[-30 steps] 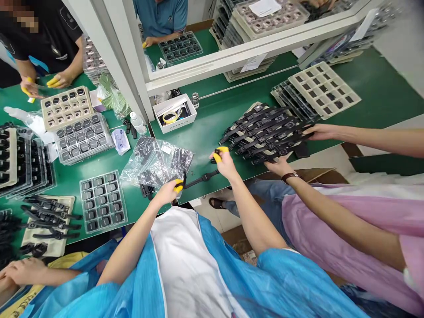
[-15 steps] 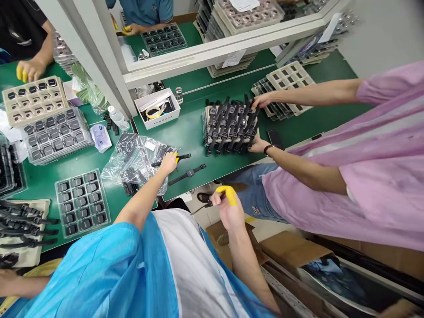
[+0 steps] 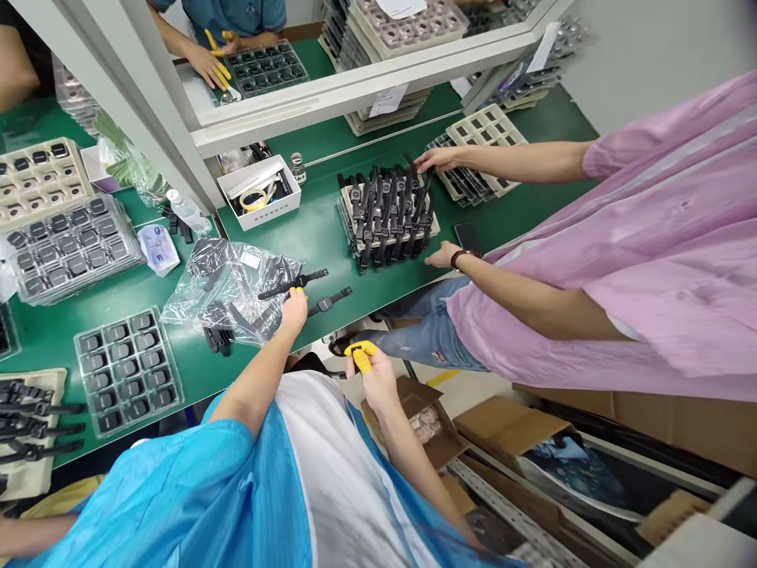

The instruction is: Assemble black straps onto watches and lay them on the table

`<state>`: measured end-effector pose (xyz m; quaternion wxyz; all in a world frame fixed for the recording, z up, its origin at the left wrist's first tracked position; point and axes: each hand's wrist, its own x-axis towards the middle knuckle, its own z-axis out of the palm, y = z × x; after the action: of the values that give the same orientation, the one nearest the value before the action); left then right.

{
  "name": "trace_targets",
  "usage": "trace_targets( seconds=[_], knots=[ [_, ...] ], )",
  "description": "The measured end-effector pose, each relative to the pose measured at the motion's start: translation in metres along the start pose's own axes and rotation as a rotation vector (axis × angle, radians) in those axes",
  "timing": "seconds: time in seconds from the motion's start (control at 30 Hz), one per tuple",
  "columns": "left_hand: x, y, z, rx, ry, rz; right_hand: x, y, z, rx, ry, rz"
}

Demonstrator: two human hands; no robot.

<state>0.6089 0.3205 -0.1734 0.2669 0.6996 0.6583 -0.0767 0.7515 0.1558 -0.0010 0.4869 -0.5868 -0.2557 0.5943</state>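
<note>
My left hand (image 3: 294,308), with yellow covers on its fingertips, is over the bench, fingers curled against a black watch (image 3: 292,284) with its strap laid out. A second black watch (image 3: 325,304) lies just beside it, one strap end hidden behind my hand. Under and left of them is a clear plastic bag (image 3: 236,276) with dark straps. My right hand (image 3: 375,375), also with yellow finger covers, is raised in front of my body beyond the bench edge. Its fingers pinch a small black piece (image 3: 356,349), too small to name.
At right, a person in pink reaches toward a tray stack of black watches (image 3: 387,213). Behind are a white box (image 3: 260,193) of tools and a bottle (image 3: 188,211). A clear tray (image 3: 128,371) of square dark parts lies left. Cartons (image 3: 419,426) stand below. Another person sits behind the frame.
My left hand has shifted slightly toward me beside the first watch, which has turned a little. My right hand's fingers have closed together. The person in pink has drawn one hand off the tray stack.
</note>
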Motion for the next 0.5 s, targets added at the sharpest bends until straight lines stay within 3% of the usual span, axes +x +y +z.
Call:
trace_targets(
  seconds=[0.33,0.5],
  knots=[
    [0.003,-0.002,0.011,-0.122,0.031,-0.012,-0.008,-0.018,0.011,0.236,-0.027,0.001],
    [0.002,-0.014,0.011,-0.247,0.021,0.044,-0.009,-0.017,0.013,0.289,-0.003,0.027]
  ],
)
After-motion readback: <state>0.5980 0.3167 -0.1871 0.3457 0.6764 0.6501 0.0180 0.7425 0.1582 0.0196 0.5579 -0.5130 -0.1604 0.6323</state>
